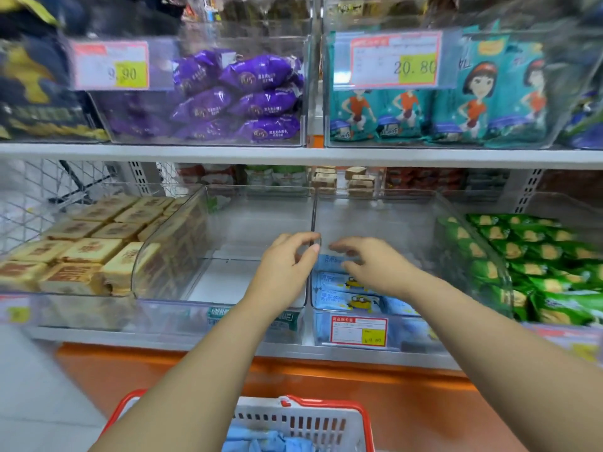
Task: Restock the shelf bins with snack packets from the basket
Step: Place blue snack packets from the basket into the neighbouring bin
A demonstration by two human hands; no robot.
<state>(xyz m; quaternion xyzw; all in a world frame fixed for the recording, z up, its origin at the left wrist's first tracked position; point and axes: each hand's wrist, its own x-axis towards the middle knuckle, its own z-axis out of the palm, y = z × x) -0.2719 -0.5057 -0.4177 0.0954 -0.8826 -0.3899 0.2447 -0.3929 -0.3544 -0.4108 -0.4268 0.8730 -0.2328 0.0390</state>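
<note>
Clear plastic bins line two shelves. Four sit on the lower one: tan packets [81, 249] in the first, a bare bin [228, 230] next, then a bin with blue packets [342, 300], at least four showing, then green packets [528, 256]. Above, two whole bins hold purple packets [241, 96] and teal packets [489, 93]. Three price tags can be read.

One red-and-white basket [310, 422] sits at the bottom edge with more blue packets in it.

Left hand [287, 259] hangs half curled, holding nothing visible, by the wall between the bare bin and the blue one. Right hand [368, 265] is half curled over the top blue packet; blur hides whether it pinches it.
</note>
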